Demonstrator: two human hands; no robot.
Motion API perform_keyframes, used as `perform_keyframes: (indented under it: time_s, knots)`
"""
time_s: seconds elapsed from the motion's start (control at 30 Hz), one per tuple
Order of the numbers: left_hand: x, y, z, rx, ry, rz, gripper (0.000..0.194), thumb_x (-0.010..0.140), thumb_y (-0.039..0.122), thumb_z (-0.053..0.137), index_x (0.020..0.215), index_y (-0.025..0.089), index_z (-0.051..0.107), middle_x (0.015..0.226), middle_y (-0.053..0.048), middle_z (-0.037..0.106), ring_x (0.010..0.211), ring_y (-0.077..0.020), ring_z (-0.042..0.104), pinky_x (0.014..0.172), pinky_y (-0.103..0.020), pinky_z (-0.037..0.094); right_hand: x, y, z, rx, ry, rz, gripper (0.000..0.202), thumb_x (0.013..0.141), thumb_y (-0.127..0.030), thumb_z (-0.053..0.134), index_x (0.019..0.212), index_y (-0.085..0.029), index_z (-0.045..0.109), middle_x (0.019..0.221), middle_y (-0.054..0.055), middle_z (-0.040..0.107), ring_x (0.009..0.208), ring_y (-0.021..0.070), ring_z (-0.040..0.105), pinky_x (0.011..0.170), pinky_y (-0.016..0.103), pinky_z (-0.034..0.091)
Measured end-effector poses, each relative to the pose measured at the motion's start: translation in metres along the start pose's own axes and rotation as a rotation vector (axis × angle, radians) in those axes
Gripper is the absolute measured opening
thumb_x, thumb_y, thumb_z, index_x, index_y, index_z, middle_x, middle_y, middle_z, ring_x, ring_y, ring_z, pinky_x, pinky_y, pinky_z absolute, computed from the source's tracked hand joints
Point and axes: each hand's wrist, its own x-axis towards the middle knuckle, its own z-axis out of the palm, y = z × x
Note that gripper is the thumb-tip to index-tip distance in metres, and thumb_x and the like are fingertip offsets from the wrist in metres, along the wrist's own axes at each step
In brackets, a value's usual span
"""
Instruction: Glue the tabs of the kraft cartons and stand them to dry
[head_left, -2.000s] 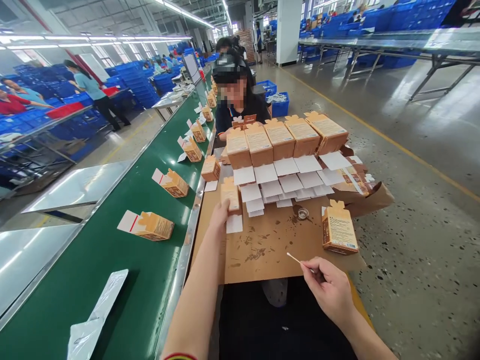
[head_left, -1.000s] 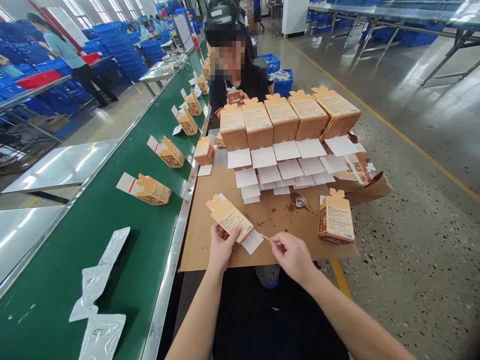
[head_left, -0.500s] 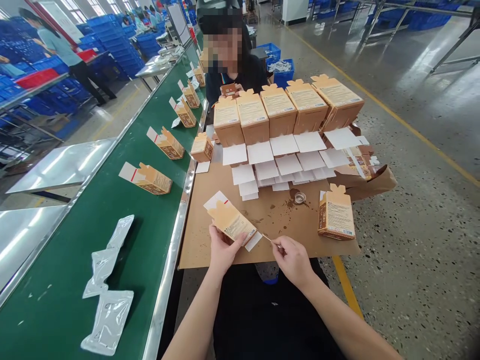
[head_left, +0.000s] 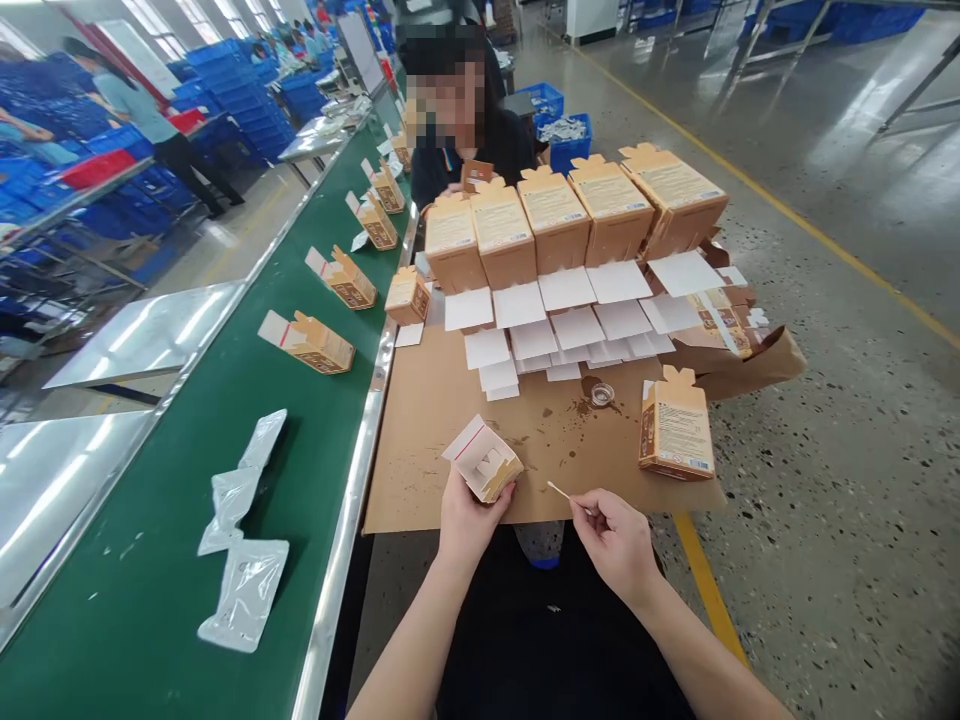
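Note:
My left hand [head_left: 471,512] is closed around a small carton [head_left: 491,470] whose open top faces me, its white flap with a red strip pointing up and left. Between the thumb and fingers of my right hand [head_left: 613,532] is a cotton swab [head_left: 558,489], its tip pointing left toward the carton but apart from it. Beyond the hands, a small clear dish [head_left: 602,396] sits among dark wet spots on the cardboard sheet [head_left: 420,450]. A printed carton [head_left: 677,430] stands upright to the right.
Several cartons with white flaps [head_left: 556,225] are stacked at the table's far side. On the left, a green conveyor [head_left: 157,590] carries cartons [head_left: 319,342] and silver pouches [head_left: 247,595]. A person [head_left: 517,140] sits opposite, holding a brown piece [head_left: 477,176].
My left hand has turned the carton so its open top now shows instead of its printed side. My right hand has drawn the swab rightward, away from the carton. Conveyor items have shifted away from me.

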Motion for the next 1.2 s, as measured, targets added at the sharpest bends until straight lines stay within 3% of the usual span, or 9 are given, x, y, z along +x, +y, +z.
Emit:
perform_keyframes:
  time_s: [0.1, 0.3, 0.47, 0.63, 0.77, 0.83, 0.93, 1.07, 1.2]
  knots:
    - [0.02, -0.002, -0.036, 0.11, 0.161, -0.01, 0.063, 0.073, 0.046, 0.102, 0.125, 0.026, 0.071, 0.122, -0.014, 0.084, 0.118, -0.041, 0.084, 0.105, -0.053, 0.069, 0.004, 0.0, 0.0, 0.027, 0.037, -0.047, 0.035, 0.112, -0.04, 0.069, 0.081, -0.026, 0.079, 0.062, -0.001, 0.068, 0.049, 0.0165, 0.06, 0.051, 0.028, 0.052]
    - [0.065, -0.017, -0.16, 0.3, 0.634, -0.239, 0.069, 0.065, 0.039, 0.104, 0.118, 0.027, 0.062, 0.122, -0.011, 0.082, 0.128, -0.0433, 0.08, 0.115, -0.063, 0.066, 0.006, 0.007, -0.011, 0.049, 0.103, -0.114, 0.033, 0.106, -0.043, 0.077, 0.078, -0.026, 0.08, 0.058, -0.003, 0.064, 0.044, 0.0147, 0.057, 0.044, 0.025, 0.051]
    - [0.09, -0.03, -0.195, 0.21, 0.694, -0.352, 0.086, 0.061, 0.03, 0.107, 0.133, 0.024, 0.06, 0.132, -0.018, 0.079, 0.137, -0.046, 0.078, 0.126, -0.07, 0.059, 0.01, 0.005, -0.01, 0.067, 0.092, -0.122, 0.032, 0.106, -0.043, 0.078, 0.078, -0.027, 0.081, 0.057, -0.003, 0.064, 0.044, 0.0147, 0.055, 0.043, 0.024, 0.051]
    - [0.083, -0.038, -0.186, 0.094, 0.814, -0.092, 0.138, 0.059, 0.032, 0.11, 0.172, 0.025, 0.031, 0.174, -0.026, 0.054, 0.172, -0.041, 0.052, 0.144, -0.062, 0.039, 0.013, 0.003, -0.017, 0.047, 0.123, -0.114, 0.034, 0.105, -0.046, 0.078, 0.077, -0.027, 0.081, 0.058, -0.001, 0.067, 0.043, 0.0157, 0.058, 0.043, 0.025, 0.052]
    - [0.079, -0.032, -0.165, 0.103, 0.954, 0.331, 0.114, 0.074, 0.042, 0.1, 0.167, 0.026, 0.036, 0.174, -0.023, 0.049, 0.172, -0.0394, 0.05, 0.143, -0.063, 0.039, 0.011, 0.002, -0.031, -0.006, 0.186, -0.133, 0.027, 0.102, -0.04, 0.08, 0.078, -0.028, 0.082, 0.058, -0.002, 0.067, 0.042, 0.0154, 0.06, 0.044, 0.024, 0.054]
    - [0.099, -0.02, -0.141, 0.039, 0.83, 0.457, 0.08, 0.086, 0.045, 0.091, 0.153, 0.025, 0.053, 0.158, -0.019, 0.063, 0.158, -0.0374, 0.064, 0.137, -0.061, 0.048, 0.011, 0.001, -0.034, -0.033, 0.193, -0.13, 0.027, 0.102, -0.039, 0.079, 0.078, -0.028, 0.082, 0.057, -0.002, 0.066, 0.041, 0.0157, 0.059, 0.043, 0.024, 0.053]
    - [0.16, 0.008, -0.089, -0.039, 0.48, 0.313, 0.04, 0.102, 0.044, 0.071, 0.136, 0.024, 0.068, 0.133, -0.015, 0.075, 0.132, -0.0322, 0.077, 0.122, -0.055, 0.061, 0.01, -0.004, -0.035, -0.036, 0.194, -0.127, 0.03, 0.103, -0.04, 0.078, 0.075, -0.027, 0.081, 0.057, -0.002, 0.065, 0.042, 0.0164, 0.059, 0.043, 0.025, 0.053]
    - [0.244, 0.04, -0.024, -0.02, 0.182, 0.215, 0.04, 0.091, 0.026, 0.073, 0.131, 0.024, 0.077, 0.136, -0.016, 0.079, 0.132, -0.0341, 0.076, 0.126, -0.057, 0.059, 0.004, -0.005, -0.033, -0.023, 0.199, -0.111, 0.032, 0.105, -0.043, 0.077, 0.076, -0.028, 0.082, 0.058, -0.001, 0.066, 0.043, 0.0171, 0.06, 0.042, 0.026, 0.053]
    - [0.265, 0.044, 0.01, -0.047, 0.065, 0.215, 0.038, 0.075, 0.015, 0.08, 0.112, 0.024, 0.082, 0.143, -0.018, 0.08, 0.152, -0.0391, 0.066, 0.144, -0.059, 0.039, -0.008, 0.0, -0.033, -0.018, 0.247, -0.04, 0.036, 0.102, -0.053, 0.079, 0.075, -0.03, 0.083, 0.06, 0.001, 0.07, 0.044, 0.0202, 0.064, 0.042, 0.029, 0.057]
